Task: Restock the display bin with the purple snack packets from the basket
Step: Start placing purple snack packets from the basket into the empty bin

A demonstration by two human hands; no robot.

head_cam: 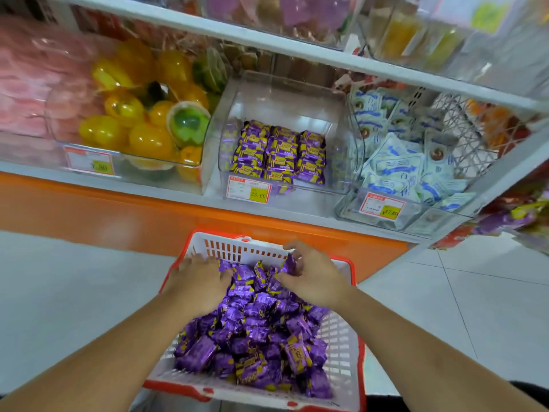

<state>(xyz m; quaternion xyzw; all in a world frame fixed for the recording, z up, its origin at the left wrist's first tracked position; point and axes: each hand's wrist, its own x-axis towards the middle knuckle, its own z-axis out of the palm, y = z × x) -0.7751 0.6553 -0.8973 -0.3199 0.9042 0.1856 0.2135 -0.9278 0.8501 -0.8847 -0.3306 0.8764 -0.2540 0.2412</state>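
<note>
We see lots of purple packets [255, 331] heaped in a white basket [341, 340] with a red rim. The basket sits low, right in front of the shelf [178, 185], so the packets only have a short way to travel up.

Both hands are in the far end of the basket, on top of the heap. Our left hand [199, 283] lies on the packets with its fingers bent down into them; we cannot tell if its grip has closed on any yet. Our right hand [313, 276] has its fingers curled round a packet or two at the top of the heap. We think both hands are there to scoop up a bunch at once, which is quicker than one at a time.

The bin [285, 105] is a clear box on the shelf, straight behind the basket. It already has some of the same purple packets in neat rows at the bottom, but most of it is empty, so there is a lot of filling left to do. The packets have yellow marks on them, too small for us to read.

On the front of the bin is a red and white tag [249, 189] with a yellow patch that says 23.60.

Left of the bin is a box of yellow jelly cups [130, 120], and its tag ends in .50. Right of the bin are white and blue packets [398, 165], and their tag looks like 17.80.
</note>
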